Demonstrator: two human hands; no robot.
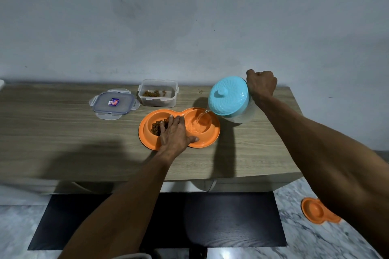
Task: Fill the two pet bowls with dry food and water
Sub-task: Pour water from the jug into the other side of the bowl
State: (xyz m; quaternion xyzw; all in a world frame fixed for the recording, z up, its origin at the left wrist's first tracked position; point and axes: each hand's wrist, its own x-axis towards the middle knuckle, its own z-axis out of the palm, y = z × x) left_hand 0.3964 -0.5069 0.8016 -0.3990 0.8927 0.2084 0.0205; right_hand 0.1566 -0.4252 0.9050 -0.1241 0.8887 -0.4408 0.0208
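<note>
An orange double pet bowl [207,143] lies on the wooden table [63,136]. Its left bowl holds brown dry food [156,128]; its right bowl [199,123] has water in it. My left hand [173,132] rests flat on the dish, fingers spread over the left bowl and the middle ridge. My right hand [261,84] grips the handle of a clear jug with a turquoise lid [228,95], tilted left, and a thin stream of water [203,114] runs from its spout into the right bowl.
A clear plastic food container [157,93] with a little kibble stands behind the dish, its lid [113,103] lying to its left. A second orange double bowl [315,210] sits on the marble floor at lower right. A dark mat [231,221] lies under the table.
</note>
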